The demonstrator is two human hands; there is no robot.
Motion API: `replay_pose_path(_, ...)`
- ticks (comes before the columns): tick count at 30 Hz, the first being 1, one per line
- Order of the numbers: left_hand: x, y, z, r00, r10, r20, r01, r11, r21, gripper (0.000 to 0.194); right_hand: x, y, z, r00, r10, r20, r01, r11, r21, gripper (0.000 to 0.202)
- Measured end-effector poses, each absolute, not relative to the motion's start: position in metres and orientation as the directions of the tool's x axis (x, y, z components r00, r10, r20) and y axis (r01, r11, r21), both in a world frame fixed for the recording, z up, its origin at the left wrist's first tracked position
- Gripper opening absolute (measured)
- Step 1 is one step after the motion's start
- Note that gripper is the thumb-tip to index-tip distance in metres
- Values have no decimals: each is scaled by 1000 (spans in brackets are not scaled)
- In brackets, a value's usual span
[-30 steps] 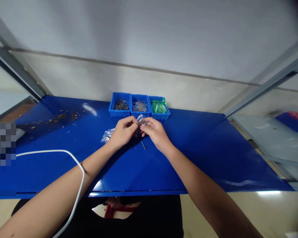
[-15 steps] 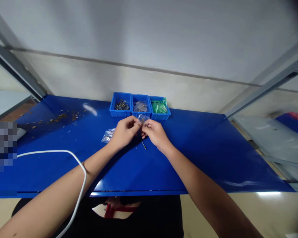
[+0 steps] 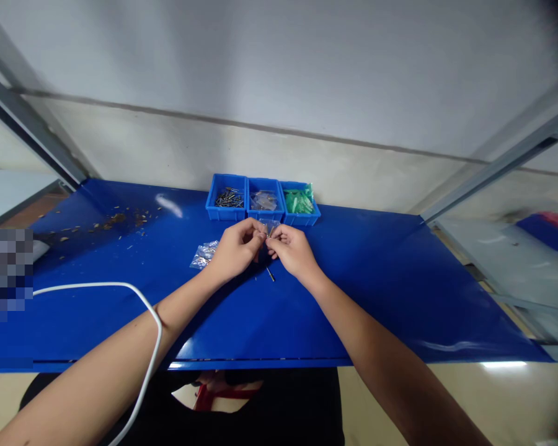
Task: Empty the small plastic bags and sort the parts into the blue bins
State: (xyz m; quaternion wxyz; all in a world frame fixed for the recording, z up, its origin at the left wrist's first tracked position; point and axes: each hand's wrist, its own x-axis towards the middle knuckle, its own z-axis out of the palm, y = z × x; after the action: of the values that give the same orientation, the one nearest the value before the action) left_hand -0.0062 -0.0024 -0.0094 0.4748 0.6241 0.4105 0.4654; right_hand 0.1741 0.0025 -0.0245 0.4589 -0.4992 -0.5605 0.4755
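Observation:
My left hand [image 3: 239, 246] and my right hand [image 3: 292, 249] meet in front of the bins, fingers of both pinched on a small clear plastic bag [image 3: 270, 225]. A thin metal piece seems to be inside the bag, but my fingertips cover most of it. Below my hands a slim dark metal pin, maybe a drill bit [image 3: 270, 274], lies on the blue tabletop. Left of my left hand rests a pile of clear bags with shiny contents [image 3: 203, 254], partly behind the wrist.
Three joined blue bins stand at the back: one with metal pins [image 3: 229, 198], one with clear bags [image 3: 263, 200], one with green packets [image 3: 299, 201]. Brown crumbs [image 3: 116, 218] are scattered at the left. A white cable [image 3: 93, 285] crosses my left forearm.
My hands stay together at nearly the same spot. The fingers have shifted slightly around the bag, which now shows lower between them.

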Motion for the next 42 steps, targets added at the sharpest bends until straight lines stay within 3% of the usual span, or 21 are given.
replay_pose_path(10,-6,-2,-6,194,969,153,-21,-152,988,23,174,-1,-20,-54,995,89,51,92,-994,24)
replay_pose_path(19,-10,0,-3,121,984,134,51,-141,989,22,178,0,-19,-76,990,116,91,123,-988,18)
replay_pose_path(24,-9,-3,3,125,981,148,-26,-146,989,19,178,3,-18,-61,998,-9,-95,-15,-995,20)
replay_pose_path(29,-10,-5,4,163,980,116,-61,-107,992,19,180,3,-11,-35,999,-22,-225,-30,-974,18)
replay_pose_path(32,-9,-2,-1,150,981,123,-55,-116,992,18,180,2,-9,-14,1000,-5,-211,-8,-977,16)
replay_pose_path(42,-13,13,-10,83,985,153,-80,-147,986,44,179,5,-14,19,1000,2,-103,4,-995,15)
